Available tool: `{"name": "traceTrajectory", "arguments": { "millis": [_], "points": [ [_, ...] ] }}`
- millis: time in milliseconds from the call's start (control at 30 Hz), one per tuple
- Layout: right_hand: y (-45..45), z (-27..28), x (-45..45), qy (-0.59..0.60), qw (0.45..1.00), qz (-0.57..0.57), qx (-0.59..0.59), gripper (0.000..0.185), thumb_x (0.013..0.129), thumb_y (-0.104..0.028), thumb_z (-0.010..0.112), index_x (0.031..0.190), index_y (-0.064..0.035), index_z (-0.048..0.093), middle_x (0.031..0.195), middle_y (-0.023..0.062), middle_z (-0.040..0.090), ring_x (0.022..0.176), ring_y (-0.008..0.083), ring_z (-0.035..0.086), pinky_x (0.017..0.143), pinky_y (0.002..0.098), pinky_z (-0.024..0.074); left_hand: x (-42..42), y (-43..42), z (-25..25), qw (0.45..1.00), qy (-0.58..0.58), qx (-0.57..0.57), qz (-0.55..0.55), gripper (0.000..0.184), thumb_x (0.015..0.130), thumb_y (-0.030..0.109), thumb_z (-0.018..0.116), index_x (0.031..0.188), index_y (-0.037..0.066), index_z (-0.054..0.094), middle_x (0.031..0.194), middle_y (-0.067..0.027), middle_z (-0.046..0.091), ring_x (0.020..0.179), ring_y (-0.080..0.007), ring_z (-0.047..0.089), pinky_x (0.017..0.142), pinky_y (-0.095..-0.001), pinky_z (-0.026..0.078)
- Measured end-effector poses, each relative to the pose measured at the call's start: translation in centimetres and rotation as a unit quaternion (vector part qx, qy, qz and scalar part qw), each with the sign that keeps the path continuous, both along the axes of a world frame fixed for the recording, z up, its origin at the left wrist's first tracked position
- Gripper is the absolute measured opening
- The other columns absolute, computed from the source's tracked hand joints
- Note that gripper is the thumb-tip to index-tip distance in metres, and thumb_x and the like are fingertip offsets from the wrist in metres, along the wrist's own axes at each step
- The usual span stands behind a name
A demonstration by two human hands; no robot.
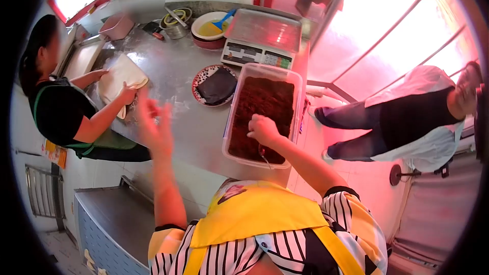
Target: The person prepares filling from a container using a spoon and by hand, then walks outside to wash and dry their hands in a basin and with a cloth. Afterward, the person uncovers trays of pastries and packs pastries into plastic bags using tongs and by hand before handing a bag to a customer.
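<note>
A clear plastic tub [228,140] holds a dark reddish-brown, crumbly filling [265,97]. Over its middle, my right hand [265,130] has its fingers curled together; whatever they hold, if anything, is hidden. A thin metal utensil [264,157] leans in the tub beneath my right forearm. Raised above the table's near-left side is my left hand [155,125], blurred by motion, fingers apart and nothing visible in them. Between my hands and farther back, a patterned plate [196,84] carries a dark, flat, shiny piece [218,85].
A digital scale [257,56] stands behind the tub on the metal table [178,147]. Left of it are a white bowl with yellow liquid [209,26] and metal pots [175,29]. A co-worker at left holds a folded dough sheet [121,79]; another person [407,117] stands right.
</note>
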State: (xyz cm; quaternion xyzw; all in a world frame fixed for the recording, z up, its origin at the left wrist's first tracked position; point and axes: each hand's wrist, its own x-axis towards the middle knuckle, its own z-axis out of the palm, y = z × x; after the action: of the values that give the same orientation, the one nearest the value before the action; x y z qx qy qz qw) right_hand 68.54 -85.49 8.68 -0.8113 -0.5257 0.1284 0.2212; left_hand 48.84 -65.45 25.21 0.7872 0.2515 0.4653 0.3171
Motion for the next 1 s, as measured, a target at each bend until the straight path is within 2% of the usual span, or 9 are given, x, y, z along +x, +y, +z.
{"name": "traceTrajectory", "arguments": {
  "millis": [133,300,567,633,700,800,900,933,1000],
  "points": [
    [-2.8,7.0,0.7,0.206,0.957,-0.111,0.174,0.018,0.067,-0.017,0.073,0.074,-0.0038,0.062,0.073,0.0063,0.050,0.067,0.0211,0.054,0.062,0.0325,0.0432,4.7,-6.4,-3.3,0.976,0.116,0.036,-0.178,0.048,0.076,0.011,0.068,0.121,0.008,0.052,0.100,-0.0091,0.049,0.089,-0.0217,0.050,0.079,-0.0315,0.042],
    [-5.3,12.5,0.5,0.209,0.943,-0.148,0.210,0.019,0.068,-0.016,0.074,0.076,-0.0024,0.063,0.074,0.0050,0.049,0.068,0.0176,0.052,0.063,0.0297,0.0422,7.8,-10.3,-4.6,0.944,0.115,0.045,-0.305,0.048,0.072,0.007,0.070,0.118,0.006,0.055,0.101,-0.0094,0.047,0.094,-0.0251,0.049,0.083,-0.0331,0.041],
    [-7.3,11.5,0.2,0.243,0.937,-0.148,0.201,0.017,0.068,-0.016,0.074,0.078,-0.0043,0.067,0.074,0.0061,0.054,0.073,0.0166,0.055,0.065,0.0299,0.0435,9.1,-10.8,-5.0,0.926,0.102,0.095,-0.352,0.036,0.067,0.004,0.070,0.102,0.006,0.061,0.095,-0.0094,0.047,0.091,-0.0270,0.048,0.079,-0.0358,0.041],
    [-7.1,8.9,0.7,0.133,0.950,-0.049,0.278,0.016,0.067,-0.017,0.074,0.076,-0.0046,0.067,0.070,0.0074,0.054,0.074,0.0205,0.056,0.066,0.0317,0.0451,9.1,-10.9,-5.6,0.926,0.098,0.079,-0.357,0.033,0.066,0.003,0.070,0.097,0.005,0.061,0.096,-0.0098,0.047,0.092,-0.0277,0.048,0.081,-0.0362,0.041],
    [-7.3,10.8,-0.1,0.156,0.954,-0.114,0.230,0.033,0.067,-0.020,0.075,0.094,-0.0048,0.064,0.078,0.0082,0.054,0.073,0.0216,0.055,0.068,0.0317,0.0458,8.9,-10.9,-6.1,0.931,0.104,0.059,-0.345,0.030,0.066,0.003,0.070,0.093,0.004,0.059,0.096,-0.0103,0.047,0.093,-0.0285,0.048,0.082,-0.0365,0.041],
    [-6.9,15.3,-0.2,0.160,0.955,-0.119,0.218,0.072,0.069,-0.023,0.075,0.133,-0.0143,0.042,0.087,0.0071,0.051,0.072,0.0181,0.050,0.068,0.0306,0.0451,8.7,-10.3,-7.0,0.938,0.118,0.026,-0.326,0.026,0.067,0.005,0.070,0.091,0.004,0.059,0.096,-0.0116,0.047,0.094,-0.0292,0.048,0.083,-0.0364,0.040],
    [-3.3,21.9,-1.4,0.214,0.954,-0.037,0.207,0.078,0.068,-0.023,0.074,0.136,-0.0196,0.037,0.104,0.0122,0.054,0.087,0.0219,0.057,0.079,0.0327,0.0468,8.2,-10.2,-8.7,0.938,0.120,0.034,-0.325,0.030,0.075,0.007,0.067,0.103,0.002,0.055,0.102,-0.0124,0.049,0.097,-0.0290,0.048,0.085,-0.0365,0.040],
    [-0.6,21.6,-1.8,0.111,0.953,0.039,0.281,0.078,0.068,-0.022,0.073,0.136,-0.0215,0.036,0.100,0.0125,0.054,0.085,0.0260,0.058,0.075,0.0357,0.0475,8.4,-10.2,-10.3,0.943,0.091,0.040,-0.318,0.031,0.078,0.008,0.066,0.106,0.002,0.054,0.103,-0.0105,0.049,0.096,-0.0268,0.048,0.084,-0.0347,0.040],
    [1.6,27.0,-4.4,0.025,0.961,0.131,0.242,0.079,0.066,-0.025,0.074,0.135,-0.0186,0.036,0.089,0.0128,0.053,0.077,0.0311,0.057,0.065,0.0392,0.0453,8.3,-10.1,-12.6,0.946,0.061,0.042,-0.315,0.032,0.080,0.009,0.065,0.109,0.002,0.053,0.104,-0.0085,0.049,0.095,-0.0243,0.048,0.083,-0.0328,0.041]
  ]
}}
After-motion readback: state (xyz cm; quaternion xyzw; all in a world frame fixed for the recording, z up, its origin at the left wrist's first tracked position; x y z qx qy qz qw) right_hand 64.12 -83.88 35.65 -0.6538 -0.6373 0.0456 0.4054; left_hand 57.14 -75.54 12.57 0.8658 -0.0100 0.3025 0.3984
